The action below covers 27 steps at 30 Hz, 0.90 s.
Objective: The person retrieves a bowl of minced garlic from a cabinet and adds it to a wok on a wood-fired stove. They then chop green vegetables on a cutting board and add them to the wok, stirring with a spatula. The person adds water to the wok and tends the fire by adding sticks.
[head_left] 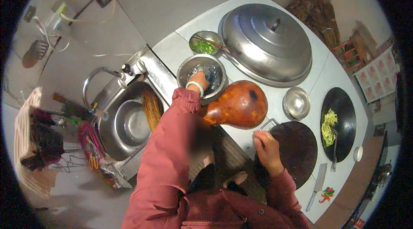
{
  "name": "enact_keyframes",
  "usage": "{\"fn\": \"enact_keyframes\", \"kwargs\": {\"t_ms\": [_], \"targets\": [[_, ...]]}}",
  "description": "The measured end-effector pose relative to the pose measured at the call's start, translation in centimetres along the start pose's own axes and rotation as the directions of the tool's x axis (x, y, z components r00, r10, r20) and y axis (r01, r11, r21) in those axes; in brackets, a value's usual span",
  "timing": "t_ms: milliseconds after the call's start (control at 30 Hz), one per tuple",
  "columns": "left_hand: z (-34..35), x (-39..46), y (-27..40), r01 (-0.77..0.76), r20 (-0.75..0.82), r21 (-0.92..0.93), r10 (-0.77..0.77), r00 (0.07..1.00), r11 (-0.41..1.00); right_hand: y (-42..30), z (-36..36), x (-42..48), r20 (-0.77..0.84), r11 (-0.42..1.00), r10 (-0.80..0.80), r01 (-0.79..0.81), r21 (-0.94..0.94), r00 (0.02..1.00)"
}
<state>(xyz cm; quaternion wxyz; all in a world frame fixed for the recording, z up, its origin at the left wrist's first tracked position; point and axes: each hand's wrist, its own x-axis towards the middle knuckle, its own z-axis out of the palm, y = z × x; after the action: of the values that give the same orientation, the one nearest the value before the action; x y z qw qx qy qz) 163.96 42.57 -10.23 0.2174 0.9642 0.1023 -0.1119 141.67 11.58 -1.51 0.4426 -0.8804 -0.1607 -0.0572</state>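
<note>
My left hand, with a pale bangle on its wrist, reaches down into a metal bowl with something clear and shiny in it; the fingertips are hidden, so its grip cannot be told. My right hand hovers over or rests by a dark round board near its wire handle, fingers curled; whether it touches the board is unclear. Between the hands lies a brown gourd. Behind the metal bowl stands a smaller bowl of chopped greens with chopsticks across it.
A large domed metal lid sits at the back. An upturned-looking small metal bowl, a wok with sliced vegetables, a cleaver and chopped peppers are at right. A sink holding a basin and straw brush is at left.
</note>
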Motion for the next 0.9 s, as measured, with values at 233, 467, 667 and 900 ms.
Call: {"fn": "enact_keyframes", "kwargs": {"t_ms": [233,467,667,900], "targets": [[-3.7,-0.4,-4.6,0.009,0.030,-0.929,0.051,0.998,0.370,-3.2,9.0,15.5,0.015,0.961,0.038,-0.040,0.275,0.999],[-7.6,-3.4,-0.8,0.126,0.025,-0.941,0.307,0.951,-0.315,1.4,17.6,25.3,0.630,0.071,0.458,-0.733,0.677,0.627],[-4.7,-0.9,-4.3,0.134,0.054,-0.948,0.270,0.961,-0.287,-3.7,18.3,25.3,0.757,0.008,0.206,-0.774,0.633,0.621],[-6.5,-0.8,-2.1,0.142,0.042,-0.964,0.399,0.916,-0.224,0.3,19.0,26.2,0.811,0.319,0.097,-0.790,0.523,0.577]]}}
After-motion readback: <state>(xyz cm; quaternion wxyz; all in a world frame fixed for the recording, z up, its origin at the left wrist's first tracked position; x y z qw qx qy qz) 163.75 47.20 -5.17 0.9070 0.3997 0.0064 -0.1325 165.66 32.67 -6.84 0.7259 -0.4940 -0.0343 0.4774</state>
